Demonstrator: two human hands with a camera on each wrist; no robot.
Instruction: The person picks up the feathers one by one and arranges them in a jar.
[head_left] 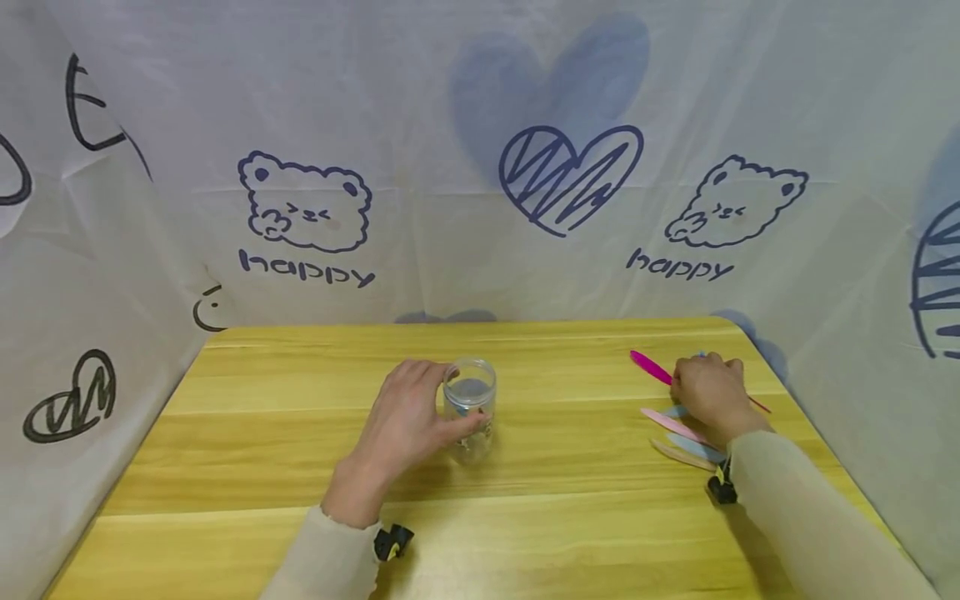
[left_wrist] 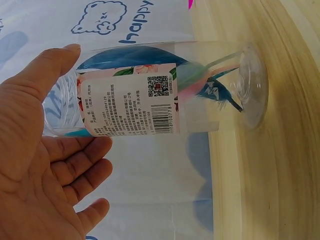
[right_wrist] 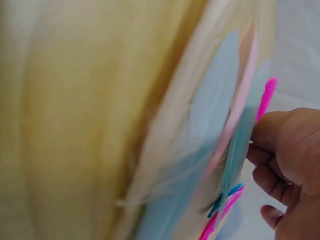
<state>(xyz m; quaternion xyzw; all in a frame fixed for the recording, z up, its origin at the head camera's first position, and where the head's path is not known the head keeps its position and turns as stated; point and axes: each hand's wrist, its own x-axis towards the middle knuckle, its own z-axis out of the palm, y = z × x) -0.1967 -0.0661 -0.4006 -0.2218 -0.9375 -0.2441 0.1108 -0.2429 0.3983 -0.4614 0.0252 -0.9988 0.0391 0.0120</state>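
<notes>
A clear plastic jar (head_left: pixel 470 408) without a lid stands upright on the table. My left hand (head_left: pixel 405 417) holds it near its rim, with the thumb on the near side and fingers behind. In the left wrist view, feathers (left_wrist: pixel 135 56) in blue and other colours show inside the jar, beside a printed label (left_wrist: pixel 127 100). Over at the right, my right hand (head_left: pixel 712 392) pinches a magenta feather (head_left: pixel 649 366), its fingers curled. Close below that hand lie a pink feather (head_left: pixel 667 422), a pale blue feather (head_left: pixel 695 447) and a beige feather (head_left: pixel 682 455).
The wooden table (head_left: pixel 300 475) has its back edge against a white cloth (head_left: pixel 435 208) printed with bears and hearts. Cloth also hangs along both sides. A bit of blue (head_left: pixel 702 354) peeks out past the right hand's knuckles.
</notes>
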